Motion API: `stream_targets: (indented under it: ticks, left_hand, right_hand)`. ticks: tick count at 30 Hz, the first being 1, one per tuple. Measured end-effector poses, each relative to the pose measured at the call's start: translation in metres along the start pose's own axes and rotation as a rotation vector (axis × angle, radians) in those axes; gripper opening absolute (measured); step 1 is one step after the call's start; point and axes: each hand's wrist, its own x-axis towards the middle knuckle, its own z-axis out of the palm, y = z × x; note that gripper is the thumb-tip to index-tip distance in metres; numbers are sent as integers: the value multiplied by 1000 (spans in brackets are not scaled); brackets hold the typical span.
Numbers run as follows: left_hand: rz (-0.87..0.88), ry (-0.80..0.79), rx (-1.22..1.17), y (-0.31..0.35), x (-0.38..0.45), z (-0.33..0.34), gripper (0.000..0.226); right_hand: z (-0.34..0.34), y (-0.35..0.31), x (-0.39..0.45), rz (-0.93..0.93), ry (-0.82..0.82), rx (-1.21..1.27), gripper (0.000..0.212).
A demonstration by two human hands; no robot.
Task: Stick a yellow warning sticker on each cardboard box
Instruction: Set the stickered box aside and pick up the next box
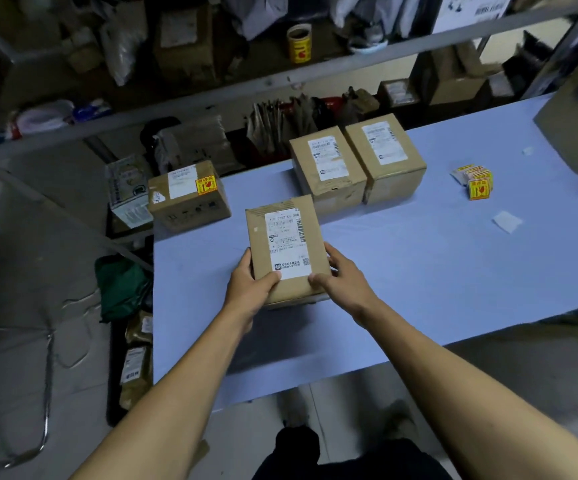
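On the blue table [419, 271], your left hand [251, 289] and right hand [341, 278] clamp the near end of a cardboard box [287, 244] (white label up), thumbs on top. Yellow stickers [477, 183] lie well apart, far right.

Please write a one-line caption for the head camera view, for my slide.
Both hands, left hand and right hand, grip an unstickered cardboard box on the blue table; yellow stickers wait right.

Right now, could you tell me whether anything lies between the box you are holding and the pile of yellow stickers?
Nothing visible does. Both hands grip the box, and only bare blue table lies between it and the stickers at far right.
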Motion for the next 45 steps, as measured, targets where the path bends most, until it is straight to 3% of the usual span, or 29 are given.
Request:
stream_targets:
  ticks: [7, 19, 29, 36, 45]
  left_hand:
    - [35, 4, 8, 16, -47, 85, 54]
    - [17, -128, 77, 36, -73, 255, 46]
    - [-13, -219, 128, 56, 1, 316, 54]
    - [-65, -226, 161, 66, 42, 338, 61]
    - [-69, -168, 173, 74, 57, 365, 66]
  right_hand:
    - [-83, 31, -40, -28, -28, -5, 62]
    - [-239, 94, -78, 79, 94, -49, 75]
    - [-294, 95, -22, 172, 156, -15, 67]
    - [-317, 87, 19, 268, 162, 26, 73]
    - [-353, 91, 51, 270, 77, 0, 72]
